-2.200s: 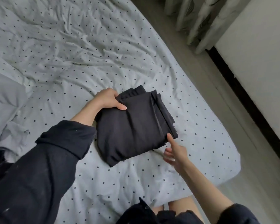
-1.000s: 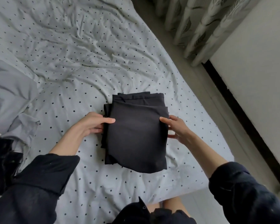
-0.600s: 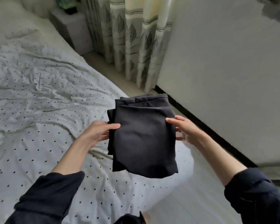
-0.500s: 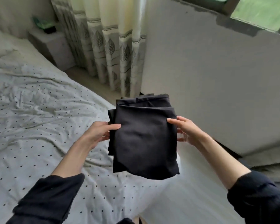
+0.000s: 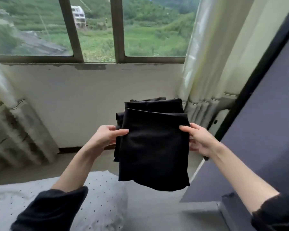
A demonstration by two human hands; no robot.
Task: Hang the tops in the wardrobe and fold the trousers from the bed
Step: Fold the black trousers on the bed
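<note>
A folded pair of black trousers (image 5: 153, 145) hangs in the air in front of me, held flat between both hands. My left hand (image 5: 107, 135) grips its left edge, thumb on top and fingers underneath. My right hand (image 5: 198, 139) grips the right edge the same way. The polka-dot bed (image 5: 103, 197) shows only as a corner at the bottom left, below the trousers. A dark grey panel (image 5: 265, 114) with a black edge, possibly the wardrobe, rises at the right.
A window (image 5: 93, 29) with green hills outside fills the top. Pale curtains (image 5: 203, 67) hang at the right and another curtain (image 5: 12, 127) at the left. A white wall (image 5: 90, 100) runs below the sill. A grey floor strip lies between bed and wall.
The trousers were lifted off the bed with both hands. The view swung up and to the right, from the bed to the window and the dark panel.
</note>
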